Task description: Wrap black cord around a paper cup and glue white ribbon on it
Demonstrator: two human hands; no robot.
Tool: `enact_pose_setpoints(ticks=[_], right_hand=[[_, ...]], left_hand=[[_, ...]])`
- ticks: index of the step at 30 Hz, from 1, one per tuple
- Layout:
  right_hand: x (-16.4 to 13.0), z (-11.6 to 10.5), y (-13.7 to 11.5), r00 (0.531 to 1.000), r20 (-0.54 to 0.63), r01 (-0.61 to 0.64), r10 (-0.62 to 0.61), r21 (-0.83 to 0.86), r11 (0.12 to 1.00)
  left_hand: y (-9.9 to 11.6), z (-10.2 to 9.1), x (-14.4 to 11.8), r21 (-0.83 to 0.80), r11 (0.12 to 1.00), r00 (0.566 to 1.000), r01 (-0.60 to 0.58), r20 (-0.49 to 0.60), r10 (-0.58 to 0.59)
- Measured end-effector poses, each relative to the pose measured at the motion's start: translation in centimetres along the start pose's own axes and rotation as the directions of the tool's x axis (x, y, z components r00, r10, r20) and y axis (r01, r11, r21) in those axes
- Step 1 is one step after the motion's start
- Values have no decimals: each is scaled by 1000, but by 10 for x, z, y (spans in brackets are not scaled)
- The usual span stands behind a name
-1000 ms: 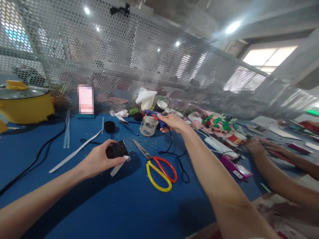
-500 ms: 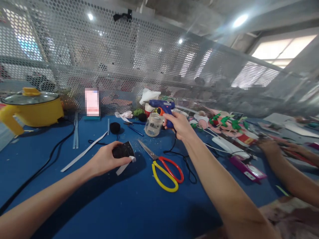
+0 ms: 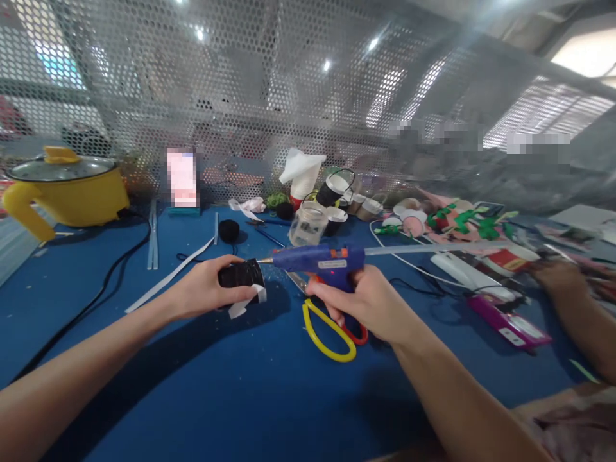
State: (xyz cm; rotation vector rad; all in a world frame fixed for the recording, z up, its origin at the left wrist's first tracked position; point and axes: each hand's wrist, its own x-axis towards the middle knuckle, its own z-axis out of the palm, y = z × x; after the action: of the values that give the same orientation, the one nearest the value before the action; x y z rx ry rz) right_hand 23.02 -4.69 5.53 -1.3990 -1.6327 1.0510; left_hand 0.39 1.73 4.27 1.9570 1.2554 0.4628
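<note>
My left hand (image 3: 212, 287) is closed around a small black cylinder (image 3: 239, 274) lying on its side, its open end facing right. A strip of white ribbon (image 3: 248, 301) hangs at that end, under my thumb. In my right hand (image 3: 370, 301) is a blue hot glue gun (image 3: 317, 260) with a clear glue stick (image 3: 433, 249) reaching out of its back. The gun's nozzle points left, at the upper rim of the cylinder; whether they touch I cannot tell. Scissors with red and yellow handles (image 3: 332, 340) lie beneath the right hand, partly hidden.
Behind the hands stand a clear jar (image 3: 308, 224) and small black cups (image 3: 332, 189). A black ball of yarn (image 3: 229, 231) and a white strip (image 3: 168, 276) lie left. A yellow pot (image 3: 72, 192) stands far left. At right are a purple device (image 3: 509, 321) and another person's arm (image 3: 572, 308).
My right hand has brought the glue gun forward and down from beside the jar to the cylinder's rim. My left hand keeps its hold on the cylinder. The camera view has shifted slightly.
</note>
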Motion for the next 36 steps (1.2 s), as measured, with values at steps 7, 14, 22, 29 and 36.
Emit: enact_pose_setpoints(ticks=[7, 14, 22, 29, 36], right_hand=[[-5, -3, -1, 1000, -22, 8, -13, -216, 976], [-6, -5, -3, 997, -24, 63, -73, -291, 955], [-6, -5, 0, 996, -19, 74, -86, -340, 937], [-6, -5, 1, 999, -45, -6, -9, -327, 945], [-5, -4, 0, 998, -58, 0, -21, -334, 943]], left_hand=[[0, -1, 3, -193, 977, 991, 90, 112, -69], [1, -5, 2, -204, 973, 991, 107, 103, -88], [3, -5, 2, -201, 972, 989, 119, 108, -99], [4, -4, 1, -152, 985, 994, 85, 77, -74], [3, -3, 0, -45, 999, 998, 27, 52, -24]])
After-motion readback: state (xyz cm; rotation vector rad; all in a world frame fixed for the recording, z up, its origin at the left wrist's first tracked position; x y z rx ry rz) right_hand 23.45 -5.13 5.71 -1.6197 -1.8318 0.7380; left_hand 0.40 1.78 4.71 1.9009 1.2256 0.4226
